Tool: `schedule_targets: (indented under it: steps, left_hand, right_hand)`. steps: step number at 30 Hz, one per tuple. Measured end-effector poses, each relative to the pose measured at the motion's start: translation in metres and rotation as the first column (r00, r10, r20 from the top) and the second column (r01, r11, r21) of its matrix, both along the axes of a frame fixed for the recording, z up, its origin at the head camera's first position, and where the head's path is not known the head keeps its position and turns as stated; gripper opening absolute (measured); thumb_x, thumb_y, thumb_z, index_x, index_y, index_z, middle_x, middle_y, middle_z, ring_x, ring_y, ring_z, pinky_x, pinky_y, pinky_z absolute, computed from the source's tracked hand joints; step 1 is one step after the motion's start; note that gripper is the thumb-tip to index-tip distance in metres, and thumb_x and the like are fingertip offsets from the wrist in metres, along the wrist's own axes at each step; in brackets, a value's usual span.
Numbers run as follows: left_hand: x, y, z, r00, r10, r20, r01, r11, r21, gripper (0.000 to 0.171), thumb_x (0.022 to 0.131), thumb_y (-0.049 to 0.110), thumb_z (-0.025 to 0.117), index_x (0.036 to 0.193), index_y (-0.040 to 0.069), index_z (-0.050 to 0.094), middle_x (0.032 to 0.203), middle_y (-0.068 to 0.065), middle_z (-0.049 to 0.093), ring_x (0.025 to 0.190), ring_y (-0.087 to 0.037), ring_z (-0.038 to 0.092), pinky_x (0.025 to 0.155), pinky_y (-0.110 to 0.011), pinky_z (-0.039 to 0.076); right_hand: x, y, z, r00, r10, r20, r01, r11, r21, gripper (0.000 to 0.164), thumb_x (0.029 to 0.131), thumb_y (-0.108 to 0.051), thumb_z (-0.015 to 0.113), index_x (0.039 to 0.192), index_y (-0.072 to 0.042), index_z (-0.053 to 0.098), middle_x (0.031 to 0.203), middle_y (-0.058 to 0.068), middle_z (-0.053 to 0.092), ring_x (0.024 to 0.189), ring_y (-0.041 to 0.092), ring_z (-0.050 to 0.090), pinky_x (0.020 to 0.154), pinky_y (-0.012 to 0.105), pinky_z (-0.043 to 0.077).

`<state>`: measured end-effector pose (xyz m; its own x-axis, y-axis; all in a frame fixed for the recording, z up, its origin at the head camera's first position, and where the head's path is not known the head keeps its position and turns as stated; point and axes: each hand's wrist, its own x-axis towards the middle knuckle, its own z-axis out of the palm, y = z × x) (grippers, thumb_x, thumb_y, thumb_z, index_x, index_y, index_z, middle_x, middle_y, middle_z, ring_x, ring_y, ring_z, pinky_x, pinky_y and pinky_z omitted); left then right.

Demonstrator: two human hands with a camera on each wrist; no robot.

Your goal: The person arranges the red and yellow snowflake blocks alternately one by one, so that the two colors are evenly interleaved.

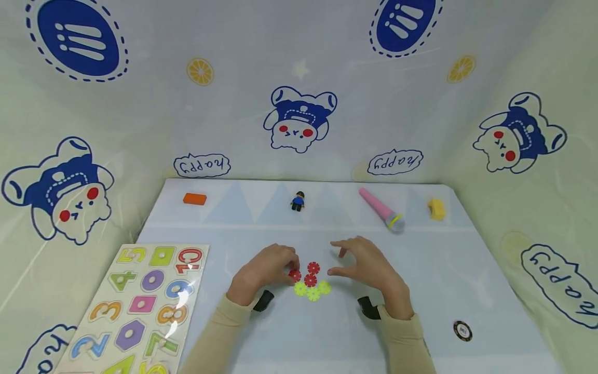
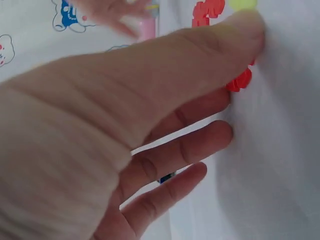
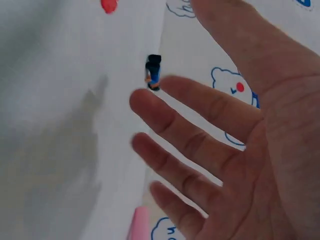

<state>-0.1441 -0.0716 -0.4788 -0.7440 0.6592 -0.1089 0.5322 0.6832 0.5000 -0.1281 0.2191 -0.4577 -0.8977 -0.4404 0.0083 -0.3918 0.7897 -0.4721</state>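
My left hand [image 1: 270, 267] pinches a red snowflake disc [image 1: 295, 275] between thumb and forefinger, at the left side of a small group. In the left wrist view that disc [image 2: 241, 80] shows partly behind the thumb. Two more red snowflake discs [image 1: 313, 268] lie just right of it. Below them is a row of yellow-green snowflake discs [image 1: 313, 294], one of which the left thumb overlaps in the left wrist view. On the other side of the group, my right hand [image 1: 369, 265] hovers with fingers spread and nothing in them.
Along the table's far edge lie an orange block [image 1: 194, 199], a toy figure [image 1: 297, 201], a pink toy microphone [image 1: 377, 205] and a yellow piece [image 1: 436, 209]. A number puzzle board [image 1: 140, 283] covers the left side. A black round chip [image 1: 462, 331] lies at the near right.
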Motion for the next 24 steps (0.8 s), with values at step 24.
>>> schedule_targets:
  steps: [24]
  left_hand:
    - [0.000,-0.003,-0.006,0.994,0.063,0.094,-0.071,0.994,0.086,0.018,0.090,0.014,0.090,0.099,0.012,0.076,0.098,0.003,0.067,0.092,-0.013,0.059,0.090,-0.035,0.057]
  right_hand:
    - [0.025,-0.018,-0.026,0.992,0.117,-0.050,-0.110,0.987,0.113,0.036,0.076,-0.035,0.101,0.104,-0.022,0.084,0.097,-0.013,0.071,0.096,0.010,0.061,0.095,0.041,0.055]
